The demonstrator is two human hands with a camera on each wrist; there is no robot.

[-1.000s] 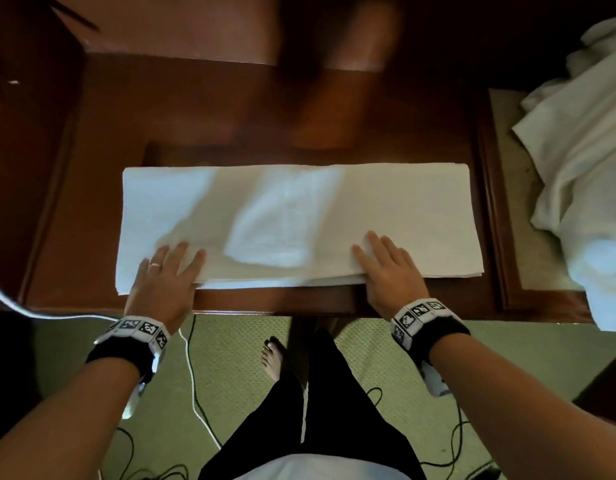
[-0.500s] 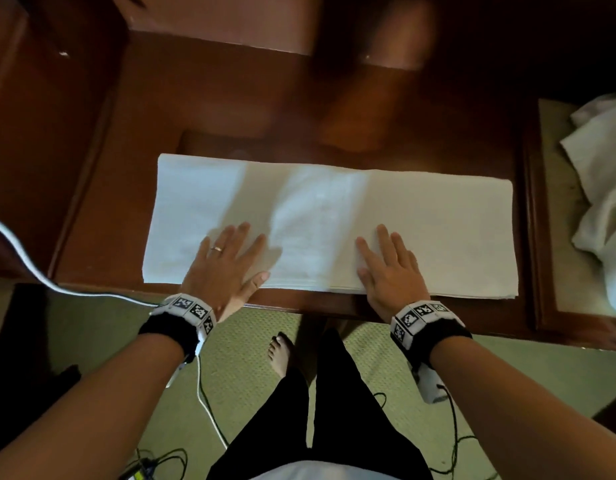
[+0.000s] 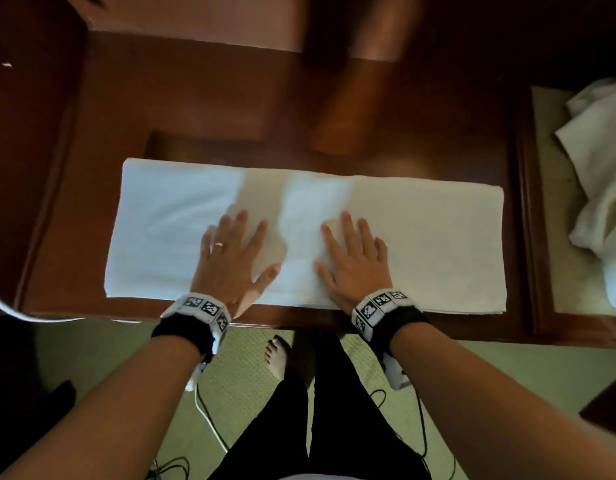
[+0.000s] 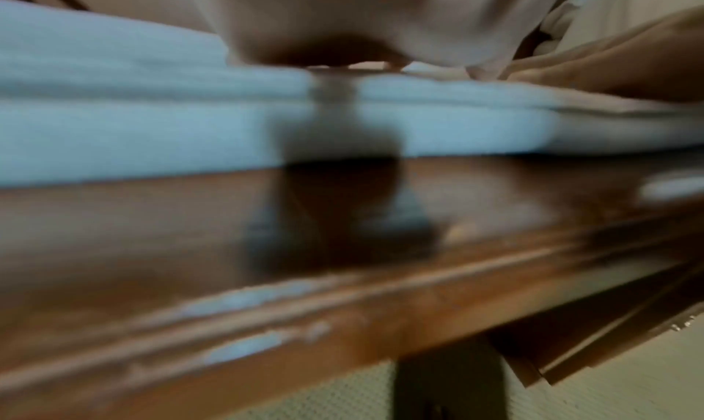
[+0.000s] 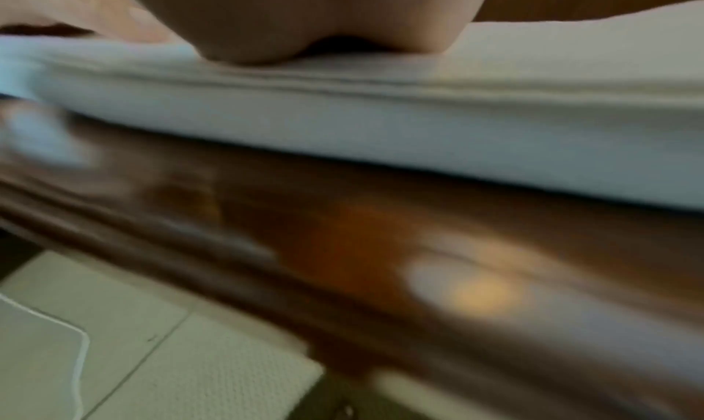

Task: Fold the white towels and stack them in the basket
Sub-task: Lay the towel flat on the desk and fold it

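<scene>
A white towel (image 3: 421, 237) lies on the dark wooden tabletop (image 3: 195, 109), folded into a long, narrow band running from nine o'clock to three o'clock. Its near long edge sits just inside the tabletop's front rim. Seen from the wrist views, that edge shows several stacked layers, thick and fairly even. The surface is mostly smooth, with faint creases on the nine o'clock half and a patch of bluish light across that end.

The left hand (image 3: 230, 261) rests flat on the towel just to the nine o'clock side of its middle, fingers straight and spread, a ring on one finger. The right hand (image 3: 355, 261) lies flat just to the three o'clock side of the middle, fingers likewise extended, gripping nothing. The two hands are near each other but apart.

At the three o'clock edge of the head view, a loose heap of white towels (image 3: 601, 161) sits on a lighter surface beside the tabletop.
</scene>
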